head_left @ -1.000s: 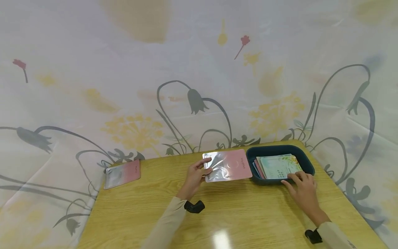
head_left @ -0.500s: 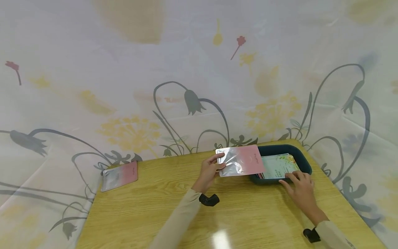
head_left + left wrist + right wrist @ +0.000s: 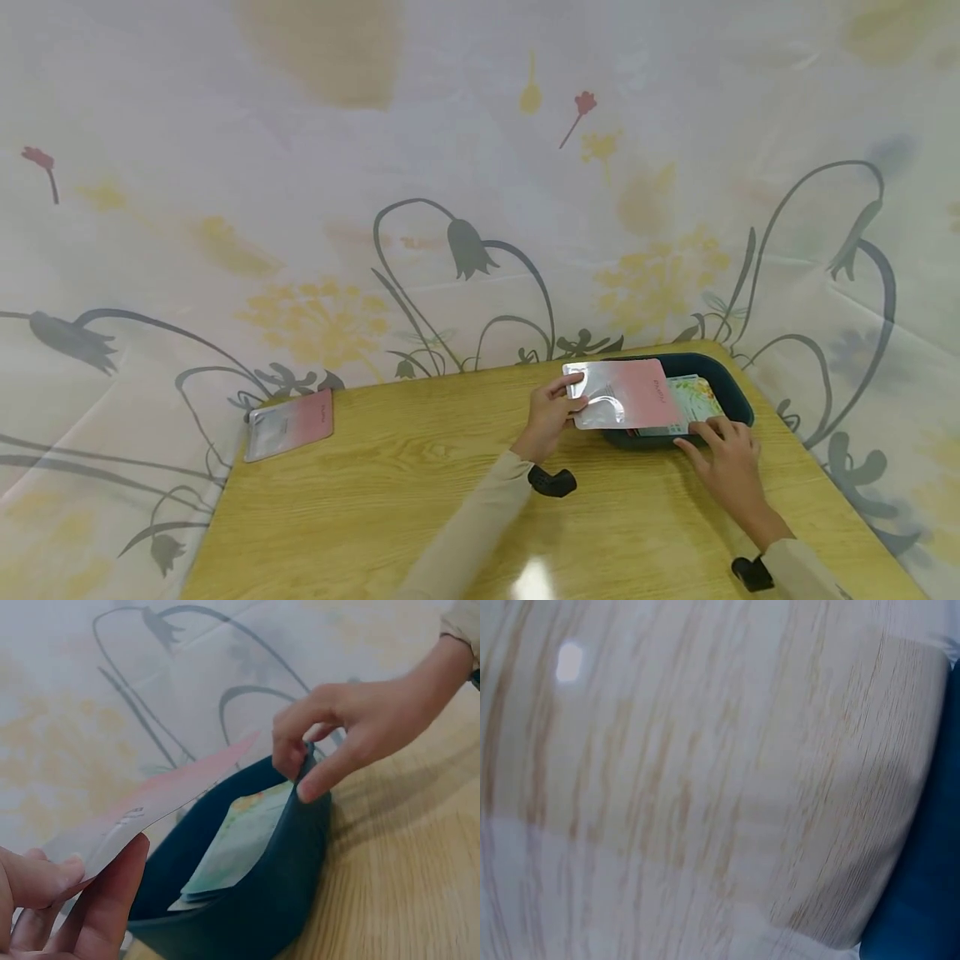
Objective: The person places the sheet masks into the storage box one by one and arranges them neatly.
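My left hand (image 3: 551,417) pinches a flat face mask sachet (image 3: 628,393), silver at its left end and pink at its right. Held by that left end, the sachet hangs over the left part of a dark blue-green bin (image 3: 716,371). At the bin's near right rim, my right hand (image 3: 731,467) grips the wall, thumb outside and fingers inside, as the left wrist view shows. Inside the bin lean several sachets; a pale green one with printed flowers (image 3: 696,400) is in front, partly covered by the held sachet.
Another pink and silver sachet (image 3: 288,425) lies at the far left of the wooden table (image 3: 360,508). A flower-printed cloth (image 3: 315,208) hangs behind the table's back edge. The right wrist view shows mostly tabletop, with the bin's side at its right edge.
My left hand has carried the face mask sachet to the right, from beside the bin to over its left part. The right hand has stayed at the bin's rim.
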The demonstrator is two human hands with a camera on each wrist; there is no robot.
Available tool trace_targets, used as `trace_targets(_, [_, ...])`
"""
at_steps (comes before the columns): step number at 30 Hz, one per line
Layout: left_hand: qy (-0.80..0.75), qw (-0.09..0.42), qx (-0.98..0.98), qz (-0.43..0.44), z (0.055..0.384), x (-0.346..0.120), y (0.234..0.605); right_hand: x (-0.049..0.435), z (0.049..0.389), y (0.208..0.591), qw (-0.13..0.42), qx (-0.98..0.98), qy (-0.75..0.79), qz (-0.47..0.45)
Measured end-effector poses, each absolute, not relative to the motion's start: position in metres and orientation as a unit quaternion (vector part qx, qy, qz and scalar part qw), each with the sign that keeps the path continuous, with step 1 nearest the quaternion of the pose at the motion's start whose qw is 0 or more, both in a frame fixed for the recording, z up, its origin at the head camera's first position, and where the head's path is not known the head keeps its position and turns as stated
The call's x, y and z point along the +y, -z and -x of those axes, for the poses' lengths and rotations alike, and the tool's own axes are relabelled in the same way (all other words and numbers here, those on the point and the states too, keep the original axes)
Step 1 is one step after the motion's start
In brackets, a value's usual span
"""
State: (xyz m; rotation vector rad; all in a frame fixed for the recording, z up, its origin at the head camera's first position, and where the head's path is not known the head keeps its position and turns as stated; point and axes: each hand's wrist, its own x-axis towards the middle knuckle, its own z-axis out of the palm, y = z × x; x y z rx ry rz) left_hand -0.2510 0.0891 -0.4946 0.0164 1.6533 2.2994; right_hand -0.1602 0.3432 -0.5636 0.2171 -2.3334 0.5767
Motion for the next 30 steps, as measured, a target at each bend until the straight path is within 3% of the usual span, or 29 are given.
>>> trace_targets(14, [-0.815, 0.136, 0.563, 0.018, 0.255, 0.149, 0.502, 0.344, 0.161, 0.566, 0.368, -0.899, -0.22, -0.094])
trace_targets(24, [-0.797, 0.217, 0.563, -0.033, 0.251, 0.168, 0.511, 0.341, 0.163, 0.567, 0.382, -0.895, -0.206, -0.099])
trace_targets(30, [-0.773, 0.198, 0.599, -0.065, 0.245, 0.176, 0.514, 0.342, 0.163, 0.568, 0.38, -0.897, -0.208, -0.092])
